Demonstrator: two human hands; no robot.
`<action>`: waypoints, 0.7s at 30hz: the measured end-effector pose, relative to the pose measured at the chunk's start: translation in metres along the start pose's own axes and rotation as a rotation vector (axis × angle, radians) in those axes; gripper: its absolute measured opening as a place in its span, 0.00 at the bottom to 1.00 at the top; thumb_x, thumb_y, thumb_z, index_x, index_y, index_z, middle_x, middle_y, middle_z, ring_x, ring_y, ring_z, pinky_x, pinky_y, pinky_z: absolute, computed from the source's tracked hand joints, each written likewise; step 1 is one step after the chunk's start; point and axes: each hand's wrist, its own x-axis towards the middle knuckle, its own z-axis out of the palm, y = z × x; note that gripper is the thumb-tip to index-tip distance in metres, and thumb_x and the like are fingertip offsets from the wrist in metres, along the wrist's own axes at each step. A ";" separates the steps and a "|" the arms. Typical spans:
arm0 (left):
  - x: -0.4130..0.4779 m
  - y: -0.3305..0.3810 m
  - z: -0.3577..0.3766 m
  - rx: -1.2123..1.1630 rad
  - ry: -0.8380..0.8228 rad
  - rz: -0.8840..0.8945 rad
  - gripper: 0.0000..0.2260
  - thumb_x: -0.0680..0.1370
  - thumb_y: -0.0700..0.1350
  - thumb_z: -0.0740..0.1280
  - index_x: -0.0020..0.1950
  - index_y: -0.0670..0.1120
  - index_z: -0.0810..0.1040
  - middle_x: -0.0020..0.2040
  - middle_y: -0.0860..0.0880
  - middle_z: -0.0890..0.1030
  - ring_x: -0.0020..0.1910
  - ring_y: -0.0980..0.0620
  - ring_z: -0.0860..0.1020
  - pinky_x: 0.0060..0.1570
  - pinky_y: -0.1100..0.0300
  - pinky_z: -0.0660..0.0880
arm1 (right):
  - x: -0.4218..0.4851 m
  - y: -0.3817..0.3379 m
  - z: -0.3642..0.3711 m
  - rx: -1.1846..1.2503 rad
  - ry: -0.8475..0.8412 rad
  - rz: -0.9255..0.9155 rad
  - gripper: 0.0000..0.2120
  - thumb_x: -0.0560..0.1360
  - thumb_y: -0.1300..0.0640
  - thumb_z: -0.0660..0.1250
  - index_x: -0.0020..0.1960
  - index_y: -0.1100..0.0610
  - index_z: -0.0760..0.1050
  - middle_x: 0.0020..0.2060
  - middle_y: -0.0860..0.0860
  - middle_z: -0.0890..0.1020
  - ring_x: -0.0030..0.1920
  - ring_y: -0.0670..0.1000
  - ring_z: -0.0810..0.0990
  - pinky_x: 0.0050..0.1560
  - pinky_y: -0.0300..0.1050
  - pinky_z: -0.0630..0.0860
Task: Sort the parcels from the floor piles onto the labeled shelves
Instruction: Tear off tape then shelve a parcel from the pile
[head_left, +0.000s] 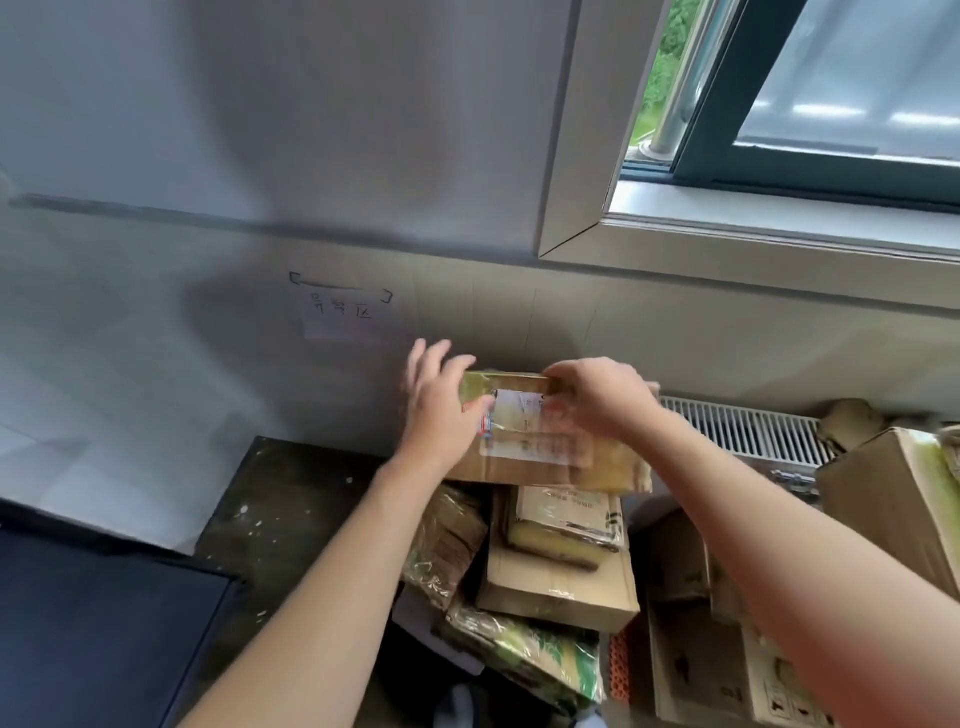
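Single head-worn wide-angle view. It sits above and behind the grip, facing forward and a bit down. Both forearms (322, 571) enter from the bottom edge and meet at the cardboard parcel (540, 447), with the left hand (441, 405) and right hand (597, 400) near frame centre. Range is close, so the grip fills mid-frame. Beyond the grip is the wall (208, 130), with the paper label (340, 312) up-left of it and the window (831, 104) up-right. Directly beneath lies the floor pile (561, 571). Straight lines bow near the borders.

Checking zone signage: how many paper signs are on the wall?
1. The paper sign is taped to the wall, up and left of the held parcel. More may lie outside the view.
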 end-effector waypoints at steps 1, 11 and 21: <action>0.006 0.000 -0.006 0.064 -0.202 -0.003 0.27 0.77 0.49 0.71 0.74 0.48 0.69 0.78 0.47 0.62 0.79 0.48 0.53 0.76 0.49 0.53 | 0.002 -0.003 -0.003 -0.067 -0.014 -0.057 0.15 0.78 0.50 0.65 0.64 0.45 0.76 0.56 0.47 0.83 0.59 0.54 0.78 0.64 0.54 0.67; 0.005 -0.026 -0.013 -0.117 -0.494 -0.165 0.17 0.76 0.53 0.71 0.64 0.60 0.79 0.52 0.54 0.84 0.52 0.53 0.81 0.53 0.56 0.77 | 0.020 -0.021 -0.005 -0.284 0.028 -0.335 0.15 0.78 0.50 0.65 0.64 0.47 0.76 0.60 0.47 0.79 0.76 0.50 0.60 0.74 0.65 0.44; -0.020 -0.048 0.014 -0.674 -0.053 -0.575 0.12 0.72 0.57 0.72 0.42 0.49 0.83 0.40 0.50 0.86 0.44 0.45 0.85 0.49 0.42 0.81 | 0.001 -0.046 0.045 0.364 0.229 0.255 0.38 0.76 0.48 0.70 0.79 0.56 0.55 0.77 0.59 0.57 0.76 0.59 0.59 0.72 0.59 0.63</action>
